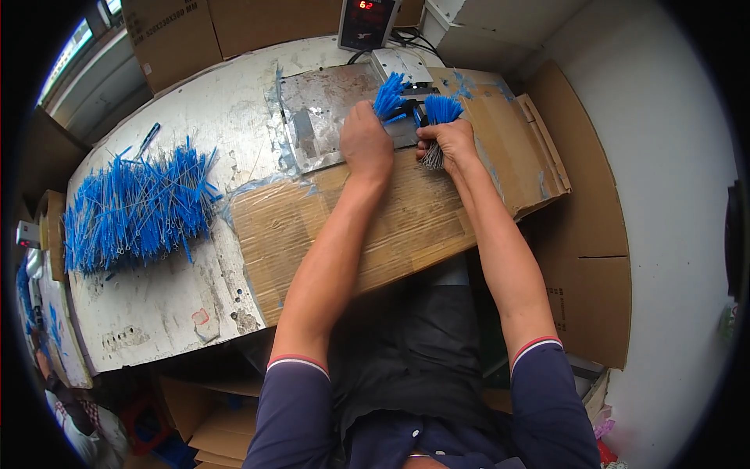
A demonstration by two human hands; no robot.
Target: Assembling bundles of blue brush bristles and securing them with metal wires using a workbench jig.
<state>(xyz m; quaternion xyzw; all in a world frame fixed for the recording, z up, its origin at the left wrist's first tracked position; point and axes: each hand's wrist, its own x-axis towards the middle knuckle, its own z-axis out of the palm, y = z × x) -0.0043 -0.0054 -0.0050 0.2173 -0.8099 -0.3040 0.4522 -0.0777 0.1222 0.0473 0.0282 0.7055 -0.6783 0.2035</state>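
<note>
My right hand (451, 142) is closed around an upright bundle of thin blue-tipped wires (443, 109). The blue ends fan out above the fingers, and looped metal ends hang below. Close by on the left, my left hand (367, 144) is closed with its back toward me. A smaller bunch of blue-tipped wires (389, 95) sticks out past its fingertips; the fingers themselves are mostly hidden. Both hands are at a small dark device (422, 92) beside a metal plate (324, 86). A large heap of the same wires (141, 207) lies on the table to the left.
Cardboard (351, 227) covers the table's near edge under my forearms. A box with a red digital display (367, 23) stands at the back, cables beside it. A pen (150, 139) lies behind the heap. A white wall (672, 195) rises at right. Another person (86, 422) is at lower left.
</note>
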